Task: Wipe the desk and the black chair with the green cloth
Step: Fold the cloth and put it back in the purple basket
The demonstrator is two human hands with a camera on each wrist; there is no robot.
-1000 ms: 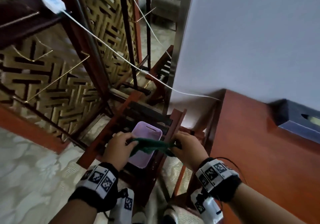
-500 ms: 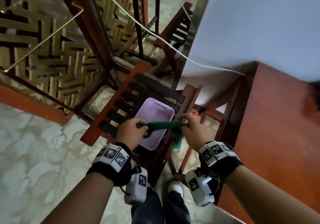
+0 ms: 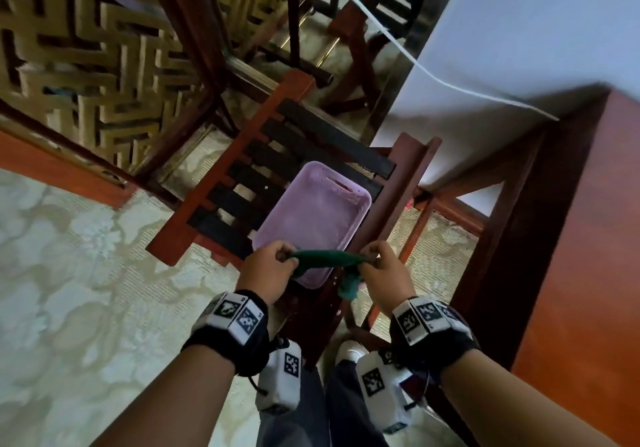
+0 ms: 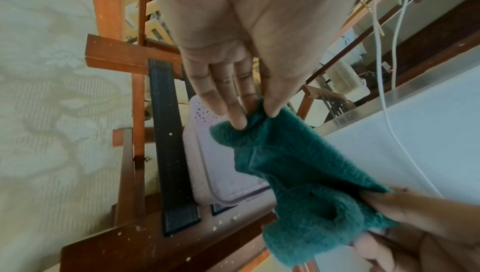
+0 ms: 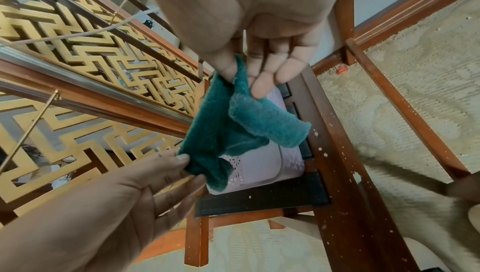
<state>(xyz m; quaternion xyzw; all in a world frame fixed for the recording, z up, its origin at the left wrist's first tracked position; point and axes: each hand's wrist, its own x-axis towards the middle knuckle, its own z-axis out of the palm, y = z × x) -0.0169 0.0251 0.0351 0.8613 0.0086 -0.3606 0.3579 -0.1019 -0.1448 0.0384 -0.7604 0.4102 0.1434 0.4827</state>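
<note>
Our left hand (image 3: 266, 270) pinches one end of the green cloth (image 3: 325, 260), which is stretched in the air over the lilac tray (image 3: 311, 214) on the black chair (image 3: 336, 138) at twelve o'clock. Our right hand (image 3: 384, 273) pinches the other end. We judge we are readying the cloth; next we must press it onto the desk (image 3: 588, 256) at three o'clock. We count two hands, one cloth, one tray, one desk
</note>
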